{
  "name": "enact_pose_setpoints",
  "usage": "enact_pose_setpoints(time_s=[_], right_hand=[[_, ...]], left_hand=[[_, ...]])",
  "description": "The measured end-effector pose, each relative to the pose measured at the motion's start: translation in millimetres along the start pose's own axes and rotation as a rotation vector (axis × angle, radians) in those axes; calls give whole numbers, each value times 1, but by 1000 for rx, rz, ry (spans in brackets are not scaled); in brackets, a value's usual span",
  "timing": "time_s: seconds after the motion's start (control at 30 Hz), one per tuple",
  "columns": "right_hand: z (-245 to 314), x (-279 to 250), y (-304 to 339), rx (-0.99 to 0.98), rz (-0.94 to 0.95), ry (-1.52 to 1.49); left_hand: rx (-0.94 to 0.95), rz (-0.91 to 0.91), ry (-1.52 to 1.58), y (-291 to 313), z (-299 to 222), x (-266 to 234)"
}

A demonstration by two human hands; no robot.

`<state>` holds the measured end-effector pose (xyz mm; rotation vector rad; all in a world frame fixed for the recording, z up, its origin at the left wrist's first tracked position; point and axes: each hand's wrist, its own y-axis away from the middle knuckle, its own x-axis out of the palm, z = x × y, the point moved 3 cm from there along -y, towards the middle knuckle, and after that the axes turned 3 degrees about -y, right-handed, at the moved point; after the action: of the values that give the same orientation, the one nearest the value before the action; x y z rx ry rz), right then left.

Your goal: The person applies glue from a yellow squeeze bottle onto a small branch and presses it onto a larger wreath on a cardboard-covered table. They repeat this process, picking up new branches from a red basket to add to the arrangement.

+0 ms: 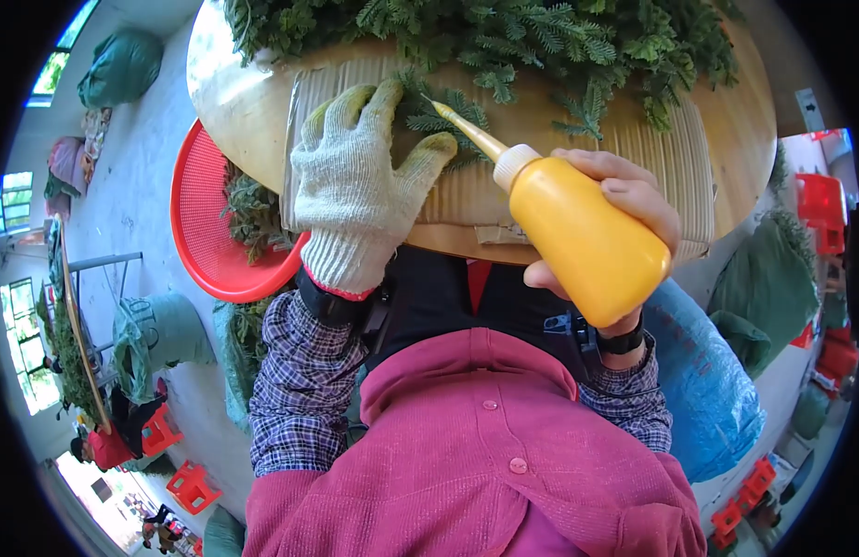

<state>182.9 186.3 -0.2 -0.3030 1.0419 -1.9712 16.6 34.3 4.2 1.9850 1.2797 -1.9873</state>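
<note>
My left hand (351, 181) wears a whitish knitted glove with yellow-green stained fingertips. It rests over a ribbed cardboard sheet (676, 176), thumb and fingers apart. A small green fir sprig (457, 116) lies just beyond the gap between thumb and forefinger; whether a fingertip touches it I cannot tell. Bare, my right hand (648, 195) is wrapped round a yellow squeeze bottle (587, 237) with a white collar. The bottle's long tapered nozzle (471, 130) points up and left, its tip over the sprig.
A thick heap of fir branches (541, 37) covers the far side of the round wooden table (745, 121). At the table's left stands a red mesh basket (193, 218) holding greenery. A blue plastic bag (703, 381) is by my right side, with a green sack (764, 288) beyond.
</note>
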Motion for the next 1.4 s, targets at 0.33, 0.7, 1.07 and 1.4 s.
enact_pose_setpoints(time_s=[0.33,0.7,1.07,1.4], right_hand=[[-5,17,-6,-25,11,16],[-4,21,-8,-2,107,143],[-5,20,-5,-6,121,143],[-4,14,0,24,131,136]], left_hand=[[-49,0,18,2,-2,-1],[-42,4,26,1,0,0],[-2,-51,29,1,1,3],[-40,-2,11,1,-2,-1]])
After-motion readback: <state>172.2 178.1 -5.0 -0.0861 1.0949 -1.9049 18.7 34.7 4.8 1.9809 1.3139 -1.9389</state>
